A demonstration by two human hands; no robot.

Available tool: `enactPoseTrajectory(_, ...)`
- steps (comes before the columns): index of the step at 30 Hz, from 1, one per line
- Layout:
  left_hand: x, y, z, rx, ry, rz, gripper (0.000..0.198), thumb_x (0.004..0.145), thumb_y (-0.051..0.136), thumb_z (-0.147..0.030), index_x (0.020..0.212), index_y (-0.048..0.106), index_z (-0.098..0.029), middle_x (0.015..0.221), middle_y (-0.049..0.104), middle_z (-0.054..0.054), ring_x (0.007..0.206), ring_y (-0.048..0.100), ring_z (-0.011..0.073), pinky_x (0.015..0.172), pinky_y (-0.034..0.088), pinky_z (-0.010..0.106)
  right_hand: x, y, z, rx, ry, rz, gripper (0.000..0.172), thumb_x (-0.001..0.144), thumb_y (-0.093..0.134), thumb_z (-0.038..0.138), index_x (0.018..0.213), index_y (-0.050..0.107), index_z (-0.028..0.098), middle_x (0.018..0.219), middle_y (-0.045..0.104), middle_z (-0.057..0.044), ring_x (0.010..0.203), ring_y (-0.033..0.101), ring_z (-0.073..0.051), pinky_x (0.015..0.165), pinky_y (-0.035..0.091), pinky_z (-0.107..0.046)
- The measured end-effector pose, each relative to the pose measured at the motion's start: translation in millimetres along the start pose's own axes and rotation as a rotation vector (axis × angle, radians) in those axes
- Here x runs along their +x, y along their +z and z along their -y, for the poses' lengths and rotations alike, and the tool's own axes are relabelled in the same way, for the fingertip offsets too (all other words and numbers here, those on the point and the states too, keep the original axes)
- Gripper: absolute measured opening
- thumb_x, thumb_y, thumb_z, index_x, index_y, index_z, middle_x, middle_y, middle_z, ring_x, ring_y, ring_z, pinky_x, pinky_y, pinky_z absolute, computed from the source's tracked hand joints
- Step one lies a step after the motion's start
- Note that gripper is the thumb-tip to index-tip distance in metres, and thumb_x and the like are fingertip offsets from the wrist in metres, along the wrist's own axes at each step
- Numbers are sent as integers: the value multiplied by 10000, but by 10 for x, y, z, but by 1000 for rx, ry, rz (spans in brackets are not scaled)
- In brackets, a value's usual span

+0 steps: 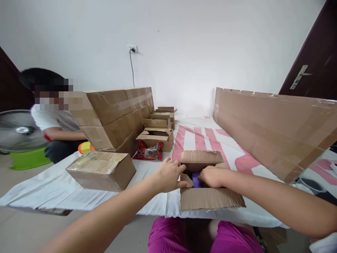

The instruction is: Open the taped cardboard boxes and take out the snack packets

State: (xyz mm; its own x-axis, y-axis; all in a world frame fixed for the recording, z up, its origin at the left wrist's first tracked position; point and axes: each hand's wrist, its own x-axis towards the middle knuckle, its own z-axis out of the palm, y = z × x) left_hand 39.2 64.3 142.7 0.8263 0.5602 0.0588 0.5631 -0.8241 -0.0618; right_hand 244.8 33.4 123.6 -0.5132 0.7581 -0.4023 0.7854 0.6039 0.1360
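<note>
An open cardboard box (213, 199) stands at the front edge of the cloth-covered table, its flaps spread. Inside it lies a purple item (197, 180). My right hand (212, 176) reaches into the box with curled fingers against the purple item; the fingertips are hidden. At the box's left side, my left hand (172, 175) has its fingers apart, thumb and fingertips touching the left flap and rim. To the left sits a closed, taped cardboard box (102, 170).
A red snack packet (149, 151) lies before several open boxes (155, 138). Stacked cartons (110, 117) stand at the left, a tall cardboard panel (271, 130) at the right. A person (56, 116) sits beyond the cartons, near a fan (22, 130).
</note>
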Motion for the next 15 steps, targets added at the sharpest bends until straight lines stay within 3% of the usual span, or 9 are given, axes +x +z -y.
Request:
enactPoseTrajectory(5, -51, 21, -52, -36, -78, 126, 698, 791, 418, -761, 1045, 658, -157, 1043, 625, 179, 952, 628, 348, 808, 452, 427, -98, -177, 8, -8, -26, -96, 205, 763, 588, 119, 930, 684, 188, 931, 731, -65, 846, 676, -226, 642, 418, -281)
enactPoseTrajectory(10, -67, -25, 99, -230, -161, 142, 711, 676, 556, -780, 1034, 608, -168, 997, 667, 148, 917, 652, 339, 758, 478, 391, -408, -452, -150, 34, 41, -305, 160, 881, 474, 167, 922, 629, 174, 981, 684, -72, 871, 633, -210, 696, 431, -290)
enactPoseTrajectory(13, -74, 41, 211, -483, -267, 116, 556, 615, 729, -620, 952, 596, -197, 913, 696, 77, 880, 671, 296, 696, 488, 331, -579, -483, -281, 127, 106, -531, 155, 882, 447, 143, 869, 596, 183, 941, 656, -54, 843, 600, -183, 722, 433, -277)
enactPoseTrajectory(15, -54, 129, 257, -608, -345, 77, 400, 675, 742, -428, 965, 579, -205, 822, 701, 24, 778, 694, 235, 636, 493, 283, -640, -432, -346, 175, 145, -704, 165, 884, 411, 139, 850, 566, 186, 915, 634, -55, 816, 585, -178, 721, 434, -281)
